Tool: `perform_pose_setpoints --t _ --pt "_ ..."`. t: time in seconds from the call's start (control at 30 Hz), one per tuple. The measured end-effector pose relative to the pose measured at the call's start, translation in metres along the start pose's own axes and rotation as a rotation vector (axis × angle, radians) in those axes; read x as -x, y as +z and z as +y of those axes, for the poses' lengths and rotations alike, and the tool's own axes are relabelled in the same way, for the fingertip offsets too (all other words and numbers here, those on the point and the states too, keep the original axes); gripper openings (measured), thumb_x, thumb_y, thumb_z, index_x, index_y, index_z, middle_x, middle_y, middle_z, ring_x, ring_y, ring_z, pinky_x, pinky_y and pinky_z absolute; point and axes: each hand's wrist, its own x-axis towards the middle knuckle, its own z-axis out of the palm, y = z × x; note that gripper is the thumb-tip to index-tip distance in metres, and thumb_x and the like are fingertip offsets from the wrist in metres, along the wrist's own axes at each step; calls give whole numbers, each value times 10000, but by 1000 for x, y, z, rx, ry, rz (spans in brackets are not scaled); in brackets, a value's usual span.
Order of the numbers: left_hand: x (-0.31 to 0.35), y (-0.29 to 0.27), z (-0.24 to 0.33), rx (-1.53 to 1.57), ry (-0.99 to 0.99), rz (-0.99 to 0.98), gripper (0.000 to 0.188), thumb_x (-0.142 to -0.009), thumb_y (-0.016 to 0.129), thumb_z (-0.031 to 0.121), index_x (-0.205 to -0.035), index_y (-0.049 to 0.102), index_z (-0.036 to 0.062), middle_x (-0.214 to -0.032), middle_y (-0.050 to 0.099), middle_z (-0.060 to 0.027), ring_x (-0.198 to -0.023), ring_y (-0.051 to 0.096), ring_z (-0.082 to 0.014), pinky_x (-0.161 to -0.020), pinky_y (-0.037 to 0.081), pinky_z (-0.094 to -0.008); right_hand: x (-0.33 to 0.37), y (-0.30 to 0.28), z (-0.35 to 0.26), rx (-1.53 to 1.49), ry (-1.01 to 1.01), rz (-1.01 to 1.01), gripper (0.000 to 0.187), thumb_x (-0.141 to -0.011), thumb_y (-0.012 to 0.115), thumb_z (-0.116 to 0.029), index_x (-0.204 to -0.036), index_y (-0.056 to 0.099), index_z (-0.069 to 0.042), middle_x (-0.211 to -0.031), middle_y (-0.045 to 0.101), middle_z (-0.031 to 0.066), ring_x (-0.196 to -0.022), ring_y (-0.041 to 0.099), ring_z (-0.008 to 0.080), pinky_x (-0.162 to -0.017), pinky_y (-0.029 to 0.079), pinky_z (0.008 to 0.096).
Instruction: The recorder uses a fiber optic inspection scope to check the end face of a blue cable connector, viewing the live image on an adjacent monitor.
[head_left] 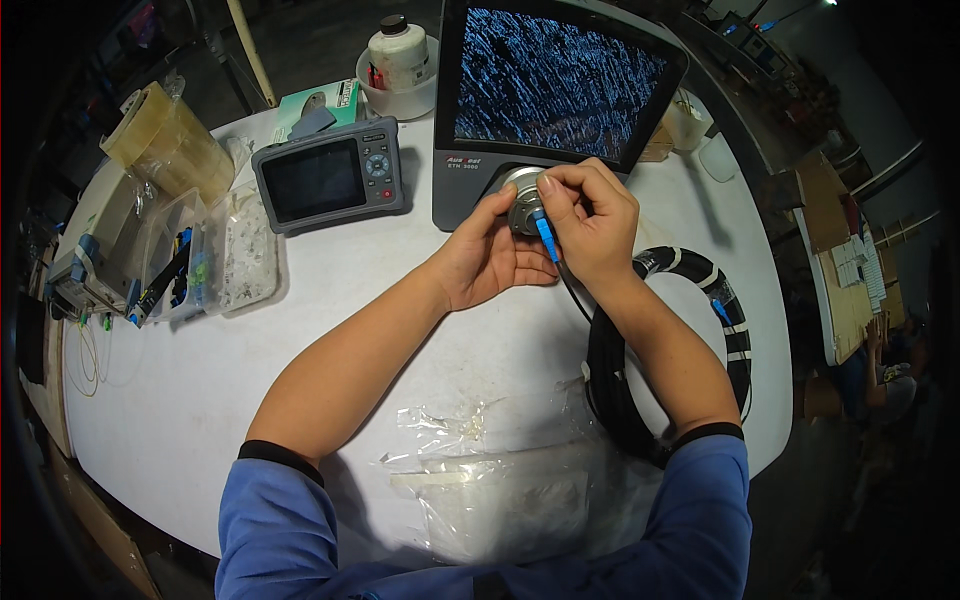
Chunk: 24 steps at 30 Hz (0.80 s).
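A desktop unit with a tilted screen [560, 80] shows a blue speckled pattern. On its front sits a round metal fitting [522, 200]. My left hand [480, 255] grips the fitting's left edge, thumb on top and fingers curled below. From the right, my right hand [595, 215] pinches the fitting's rim between thumb and bent forefinger. A blue fibre-optic connector [545, 238] stands against the fitting between my hands; whether it is fully seated I cannot tell. Its black cable runs down toward a taped black cable coil [618, 390], partly under my right forearm. Another blue connector [720, 311] rests on the coil.
Left of the screen stands a grey handheld tester [325, 175]. Beyond it are a green-and-white box [300, 110] and a white bottle [398, 50] in a tub. Tape rolls [170, 140] and clear plastic boxes [245, 250] sit left. Clear plastic film [500, 500] lies in front.
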Motion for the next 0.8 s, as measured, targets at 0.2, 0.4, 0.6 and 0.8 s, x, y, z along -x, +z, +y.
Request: perform_pose_setpoints --t 0.2,0.4,0.6,0.8 --pt "-1 0 0 13 -7 2 815 -1028 463 715 -1521 520 69 -1183 721 -149 -1029 744 -262 -970 608 -453 0 -1 -2 -10 27 -10 142 -958 781 -118 -937 759 21 -817 636 31 -649 567 64 -570 453 240" --pt "0 1 1 12 -14 10 801 -1030 461 719 -1489 540 67 -1141 728 -154 -1019 746 -259 -967 610 -445 -1 -1 0 -3 22 -5 140 -950 788 -116 -929 758 19 -794 626 25 -652 556 65 -569 446 245" --pt "0 0 1 10 -14 14 808 -1021 467 740 -1465 555 71 -1106 731 -153 -1007 745 -249 -958 614 -444 -1 0 0 -8 24 0 140 -947 792 -117 -921 757 16 -778 618 21 -634 537 62 -557 430 243" --pt "-1 1 1 -5 -7 25 824 -1018 469 748 -1498 544 83 -1139 732 -130 -1010 744 -223 -952 619 -439 -1 -1 0 1 16 0 137 -951 788 -114 -916 756 15 -764 614 19 -620 538 57 -549 433 239"
